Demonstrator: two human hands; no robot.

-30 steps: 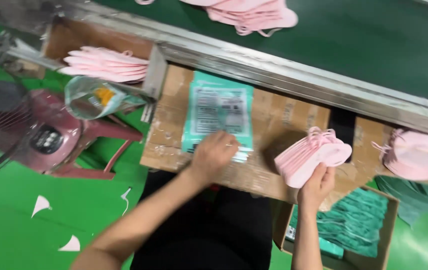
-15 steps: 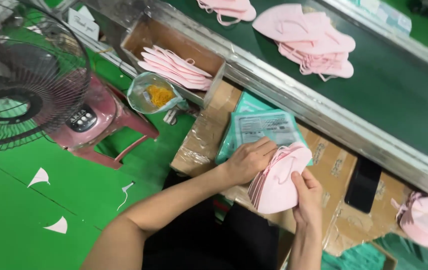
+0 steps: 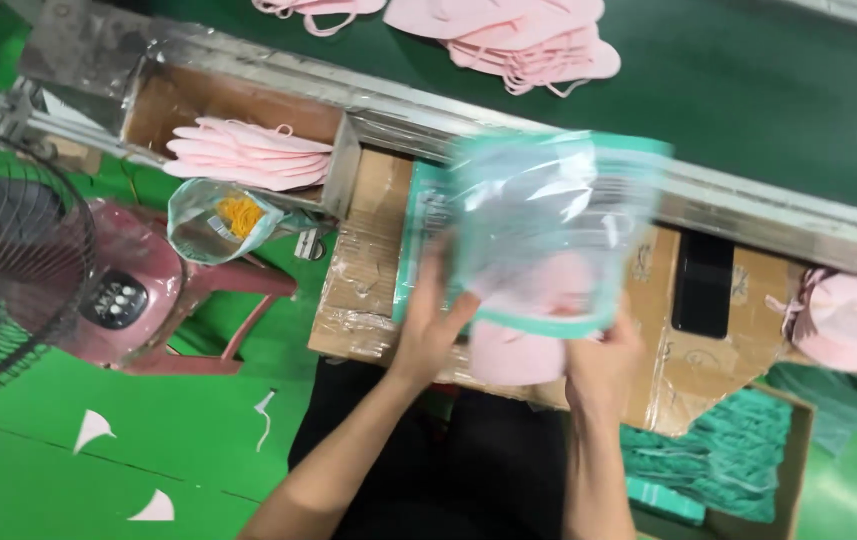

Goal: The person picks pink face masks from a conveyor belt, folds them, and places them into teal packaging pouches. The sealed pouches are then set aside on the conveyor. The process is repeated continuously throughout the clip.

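A clear pouch with teal edges (image 3: 548, 225), blurred, is held up above the cardboard-covered bench (image 3: 368, 260); pink masks (image 3: 523, 335) sit half inside its lower mouth. The left hand (image 3: 433, 325) pinches the pouch's lower left edge; the right hand (image 3: 603, 360) clasps the bottom right. A cardboard box (image 3: 333, 180) holds stacked pink masks (image 3: 248, 155); a small bag (image 3: 213, 220) shows yellow contents.

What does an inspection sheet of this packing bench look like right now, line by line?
Surface: cardboard-covered bench, taped, beside a green conveyor.
Job's things: clear teal-edged pouch, blurred, with pink masks partly inside.
Clutter: tray of pink masks, small bag with yellow contents, black flat object.
Grippers: left hand and right hand grip the pouch.
Cables: nothing seen.
Surroundings: fan, pink stool, box of teal pouches.
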